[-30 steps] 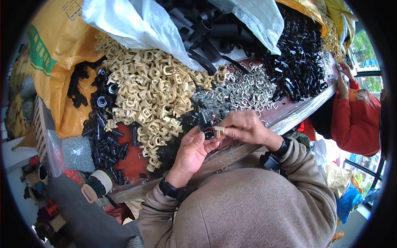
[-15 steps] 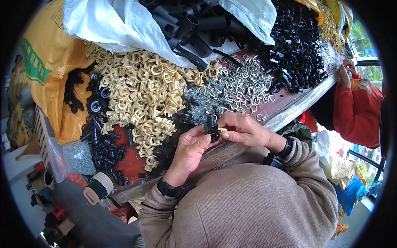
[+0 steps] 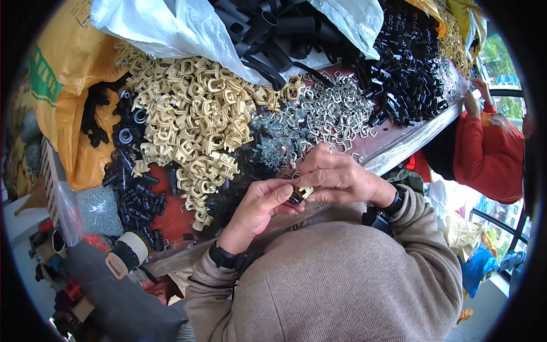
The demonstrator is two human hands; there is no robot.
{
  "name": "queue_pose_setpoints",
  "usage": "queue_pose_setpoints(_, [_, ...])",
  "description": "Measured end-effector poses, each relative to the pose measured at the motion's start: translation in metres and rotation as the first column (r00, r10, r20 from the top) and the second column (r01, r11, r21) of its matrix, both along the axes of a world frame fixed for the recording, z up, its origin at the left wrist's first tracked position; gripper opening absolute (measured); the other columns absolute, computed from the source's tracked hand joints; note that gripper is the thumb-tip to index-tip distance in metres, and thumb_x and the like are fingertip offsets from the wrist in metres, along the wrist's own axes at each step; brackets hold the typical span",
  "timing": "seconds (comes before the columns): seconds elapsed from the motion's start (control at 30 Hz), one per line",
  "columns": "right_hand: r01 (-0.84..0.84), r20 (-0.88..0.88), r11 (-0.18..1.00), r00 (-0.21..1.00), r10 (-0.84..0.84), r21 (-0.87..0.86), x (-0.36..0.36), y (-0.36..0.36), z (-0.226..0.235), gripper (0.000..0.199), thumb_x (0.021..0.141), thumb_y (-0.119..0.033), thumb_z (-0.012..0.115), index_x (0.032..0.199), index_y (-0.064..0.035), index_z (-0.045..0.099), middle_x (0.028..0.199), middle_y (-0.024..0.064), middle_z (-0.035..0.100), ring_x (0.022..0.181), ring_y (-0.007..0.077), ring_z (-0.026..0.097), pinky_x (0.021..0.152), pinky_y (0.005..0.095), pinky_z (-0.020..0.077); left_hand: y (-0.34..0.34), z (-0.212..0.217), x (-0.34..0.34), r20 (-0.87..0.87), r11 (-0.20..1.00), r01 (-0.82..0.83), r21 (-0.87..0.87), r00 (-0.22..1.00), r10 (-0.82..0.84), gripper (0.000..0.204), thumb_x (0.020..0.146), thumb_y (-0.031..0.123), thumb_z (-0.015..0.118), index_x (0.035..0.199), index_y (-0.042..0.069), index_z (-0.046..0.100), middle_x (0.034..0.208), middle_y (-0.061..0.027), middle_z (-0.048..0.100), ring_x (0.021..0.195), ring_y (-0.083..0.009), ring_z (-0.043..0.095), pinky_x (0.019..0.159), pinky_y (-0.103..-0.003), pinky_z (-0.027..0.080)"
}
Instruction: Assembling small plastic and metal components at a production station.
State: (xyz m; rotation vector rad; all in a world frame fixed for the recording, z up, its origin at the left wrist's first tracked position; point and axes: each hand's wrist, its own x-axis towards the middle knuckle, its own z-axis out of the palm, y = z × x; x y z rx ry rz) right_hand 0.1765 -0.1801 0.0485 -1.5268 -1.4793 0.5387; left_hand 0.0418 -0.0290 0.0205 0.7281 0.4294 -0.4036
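Note:
My left hand (image 3: 261,210) is closed around a small black plastic fitting (image 3: 294,198), gripping it between thumb and fingers and hiding much of it. Against the fitting's right side sits a cream plastic clip (image 3: 306,192). My right hand (image 3: 342,181) pinches at this clip, its thumb below and its bent fingers above. Both hands meet over the table's near edge. Just beyond them lie a heap of small silvery springs or screws (image 3: 276,142) and a pile of bent metal hooks (image 3: 342,111). A large heap of cream clips (image 3: 196,119) spreads to the left.
Black fittings (image 3: 134,196) lie at the left, near a bag of small grey pieces (image 3: 99,211) and a tape roll (image 3: 132,249). A white sack (image 3: 165,25) of black tubes stands at the back. Another heap of black parts (image 3: 407,68) and a person in red (image 3: 490,151) are right.
The black fitting has tilted down into my left fingers and shows less. My right fingers have curled over its top, and the cream clip now sits closer against it.

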Motion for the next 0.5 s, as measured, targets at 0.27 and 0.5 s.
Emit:
queue_pose_setpoints(0.27, [-0.162,-0.063,0.986,0.985,0.16,-0.025,0.0056,0.001,0.0028,0.03,0.066,-0.014,0.064,0.093,-0.0052,0.057,0.09,0.0078,0.052,0.084,0.0241,0.05,0.075,0.0343,0.0365,-0.0006,-0.001,-0.0021,0.005,0.99,0.142,-0.004,0.99,-0.142,0.04,0.075,0.033,0.058,0.09,-0.004,0.054,0.077,-0.0102,0.059,0.066,-0.0165,0.059,0.056,-0.022,0.048])
queue_pose_setpoints(0.5, [-0.246,-0.092,0.968,0.966,0.241,-0.047,0.0079,-0.0028,0.002,0.029,0.067,-0.016,0.063,0.093,-0.0059,0.058,0.089,0.007,0.052,0.081,0.0248,0.049,0.074,0.0358,0.0375,-0.0042,0.0006,0.0012,-0.026,0.977,0.212,-0.029,0.977,-0.213,0.041,0.072,0.034,0.06,0.089,-0.004,0.055,0.075,-0.0094,0.059,0.066,-0.0157,0.059,0.058,-0.022,0.048])
